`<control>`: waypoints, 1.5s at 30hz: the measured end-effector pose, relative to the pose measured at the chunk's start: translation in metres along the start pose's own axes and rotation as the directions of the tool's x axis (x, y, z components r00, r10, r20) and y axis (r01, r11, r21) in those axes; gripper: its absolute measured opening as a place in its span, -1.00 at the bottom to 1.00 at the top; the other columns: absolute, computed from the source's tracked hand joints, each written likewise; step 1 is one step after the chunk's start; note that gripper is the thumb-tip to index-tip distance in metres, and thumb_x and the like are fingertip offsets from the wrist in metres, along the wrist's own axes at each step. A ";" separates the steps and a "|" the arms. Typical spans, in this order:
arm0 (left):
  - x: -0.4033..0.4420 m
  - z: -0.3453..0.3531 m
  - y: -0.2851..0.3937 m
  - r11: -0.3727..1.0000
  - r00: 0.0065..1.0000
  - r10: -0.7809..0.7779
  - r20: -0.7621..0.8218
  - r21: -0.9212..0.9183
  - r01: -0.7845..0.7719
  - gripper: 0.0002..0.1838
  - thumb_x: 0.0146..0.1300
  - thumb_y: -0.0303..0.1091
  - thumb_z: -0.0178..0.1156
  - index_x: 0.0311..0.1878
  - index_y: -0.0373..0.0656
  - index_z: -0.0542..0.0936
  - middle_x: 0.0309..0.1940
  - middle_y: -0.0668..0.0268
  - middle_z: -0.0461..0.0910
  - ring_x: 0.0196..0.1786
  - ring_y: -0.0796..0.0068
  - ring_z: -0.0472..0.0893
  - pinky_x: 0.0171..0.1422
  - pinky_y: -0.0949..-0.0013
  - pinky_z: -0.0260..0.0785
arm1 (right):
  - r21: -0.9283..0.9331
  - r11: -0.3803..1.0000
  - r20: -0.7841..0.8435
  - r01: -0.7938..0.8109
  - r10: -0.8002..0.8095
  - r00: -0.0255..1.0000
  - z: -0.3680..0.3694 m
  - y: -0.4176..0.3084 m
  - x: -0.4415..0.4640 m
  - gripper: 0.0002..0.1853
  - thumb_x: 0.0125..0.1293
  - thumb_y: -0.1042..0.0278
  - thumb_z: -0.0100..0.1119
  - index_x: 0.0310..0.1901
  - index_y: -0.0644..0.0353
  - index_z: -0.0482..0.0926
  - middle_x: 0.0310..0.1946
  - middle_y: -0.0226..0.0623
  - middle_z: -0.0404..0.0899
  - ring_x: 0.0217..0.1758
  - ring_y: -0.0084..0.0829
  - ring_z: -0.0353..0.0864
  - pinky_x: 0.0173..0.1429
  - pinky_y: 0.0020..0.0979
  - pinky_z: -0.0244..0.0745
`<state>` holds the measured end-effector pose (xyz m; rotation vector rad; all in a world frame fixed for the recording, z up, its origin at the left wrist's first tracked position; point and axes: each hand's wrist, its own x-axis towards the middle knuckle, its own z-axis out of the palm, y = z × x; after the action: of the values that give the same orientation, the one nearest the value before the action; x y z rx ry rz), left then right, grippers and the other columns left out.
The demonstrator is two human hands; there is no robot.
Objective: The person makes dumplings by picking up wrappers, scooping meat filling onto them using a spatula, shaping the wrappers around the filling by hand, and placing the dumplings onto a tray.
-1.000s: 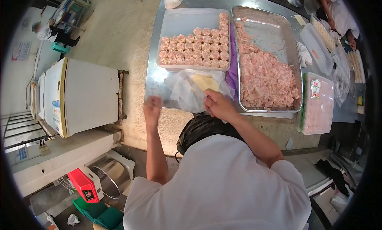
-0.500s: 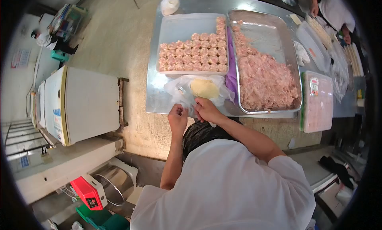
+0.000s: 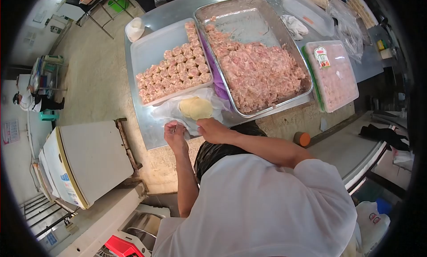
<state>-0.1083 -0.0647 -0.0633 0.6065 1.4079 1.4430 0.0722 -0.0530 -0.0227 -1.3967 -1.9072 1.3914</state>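
Note:
My left hand [image 3: 176,134] is closed at the table's front edge, its fingertips curled together over the edge of a clear plastic bag [image 3: 162,111]. What sits inside those fingers is too small to make out. Close beside it, my right hand [image 3: 212,130] is also closed, against the near side of a stack of round yellow dumpling wrappers [image 3: 195,108] lying on the plastic. Its grip is hidden from above. Beyond the bag stands a clear plastic tray [image 3: 147,48] partly filled with rows of open-topped meat dumplings [image 3: 178,72]. Right of it, a large metal tray [image 3: 258,16] holds pink minced meat filling [image 3: 262,72].
Purple cloth [image 3: 216,76] lies between the trays. A lidded plastic box [image 3: 331,74] stands right of the metal tray. Farther back are a white cloth [image 3: 294,26], an empty-looking tub [image 3: 307,10] and a white bundle [image 3: 134,29]. A white freezer [image 3: 95,157] stands left, and another person [image 3: 33,101] is far off.
My view has turned, so the table appears tilted and shifted left. Both hands remain close together by the wrappers. The wrappers show more spread apart than before.

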 end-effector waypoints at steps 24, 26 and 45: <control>0.006 0.083 0.031 0.236 0.714 0.198 0.672 0.674 -0.700 -0.80 0.13 -0.42 0.42 -0.23 -0.20 0.60 -0.31 0.11 0.59 -0.13 0.01 0.61 -0.06 0.02 0.47 | 0.303 0.952 -0.301 -0.030 0.126 0.945 -0.123 -0.001 -0.114 -0.89 0.51 0.49 0.07 -0.20 0.32 0.52 -0.56 -0.31 0.44 -0.46 -0.50 0.44 -0.33 -0.39 0.38; 0.016 0.074 0.025 0.322 0.713 0.180 0.678 0.644 -0.694 -0.83 0.19 -0.43 0.38 -0.22 -0.22 0.60 -0.32 0.09 0.58 -0.14 0.03 0.61 -0.08 0.07 0.46 | 0.319 0.946 -0.325 -0.056 0.164 0.931 -0.129 -0.003 -0.122 -0.91 0.51 0.50 0.08 -0.18 0.31 0.53 -0.55 -0.32 0.44 -0.46 -0.51 0.43 -0.32 -0.41 0.38; 0.015 0.062 0.064 0.966 0.963 -0.142 0.227 -0.180 0.185 -0.46 0.41 -0.43 0.10 0.42 -0.37 0.34 0.20 0.05 0.54 0.27 0.15 0.56 0.43 0.04 0.39 | -0.795 0.436 -0.348 -0.421 0.240 0.906 -0.263 -0.008 -0.181 -0.86 0.23 0.50 0.12 -0.30 0.20 0.69 -0.39 -0.02 0.70 -0.23 0.05 0.74 -0.14 -0.01 0.64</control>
<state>-0.0794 -0.0136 0.0054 0.4869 1.1032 1.3253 0.3466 -0.0860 0.1375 -2.3672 -2.3866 0.2568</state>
